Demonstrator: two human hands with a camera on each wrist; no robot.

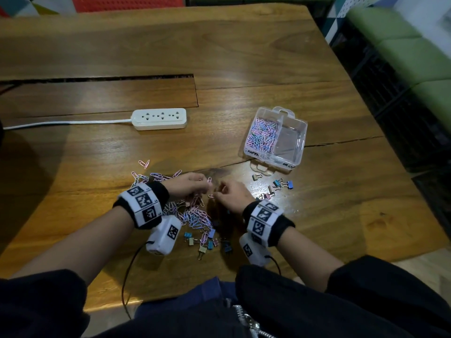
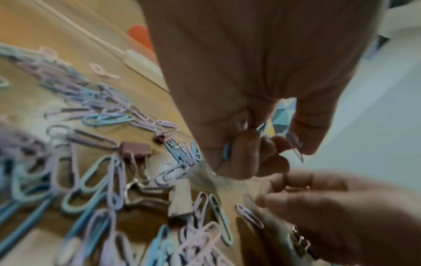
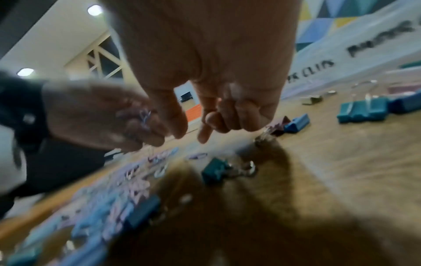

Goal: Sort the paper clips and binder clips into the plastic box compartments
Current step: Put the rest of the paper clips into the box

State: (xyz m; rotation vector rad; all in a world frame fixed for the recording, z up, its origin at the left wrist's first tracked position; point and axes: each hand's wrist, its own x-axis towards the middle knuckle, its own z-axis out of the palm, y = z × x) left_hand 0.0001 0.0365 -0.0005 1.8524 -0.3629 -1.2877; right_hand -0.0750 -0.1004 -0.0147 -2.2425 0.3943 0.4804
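Now the left hand (image 1: 189,185) pinches a few paper clips (image 2: 296,144), the right hand (image 1: 231,195) plucking beside it with nothing plainly held; best gather only paper clips, leaving binder clips (image 1: 283,184) near the box (image 1: 296,152) on the worktop (image 1: 97,167).

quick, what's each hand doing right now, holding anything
Left hand: fingers curled round a few paper clips.
Right hand: fingers curled just above the table; whether they hold anything cannot be told.

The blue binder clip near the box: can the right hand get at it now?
Probably yes. The blue binder clip lies on bare table to the right of the right hand, with nothing between them; the hand seems to hold nothing.
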